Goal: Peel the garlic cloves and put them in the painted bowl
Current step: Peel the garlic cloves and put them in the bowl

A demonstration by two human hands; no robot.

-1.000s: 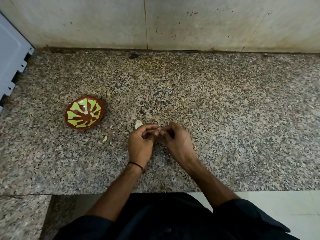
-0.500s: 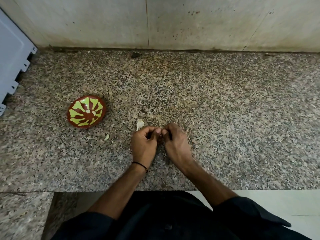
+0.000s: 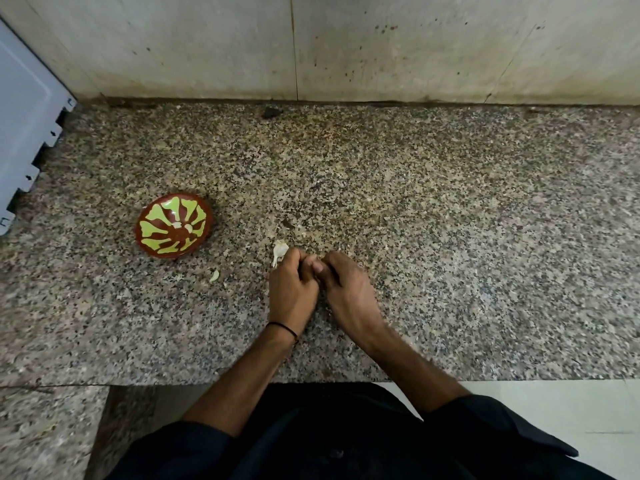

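The painted bowl (image 3: 175, 225), red-brown with green petal shapes, sits on the granite counter (image 3: 450, 237) at the left, with a couple of pale peeled cloves at its centre. My left hand (image 3: 292, 289) and my right hand (image 3: 346, 289) meet fingertip to fingertip at the counter's middle, fingers curled round a garlic clove that is almost wholly hidden between them. A whitish piece of garlic (image 3: 280, 250) lies just beyond my left hand's knuckles. A small pale scrap (image 3: 214, 276) lies between the bowl and my left hand.
A tiled wall (image 3: 381, 46) closes the back of the counter. A pale blue panel with a notched edge (image 3: 24, 126) stands at the far left. The counter's front edge runs just below my wrists, with a white floor at the lower right.
Both hands have stayed together on the clove, their fingers curling in tighter and shifting slightly. The bowl and the loose pieces lie where they were.
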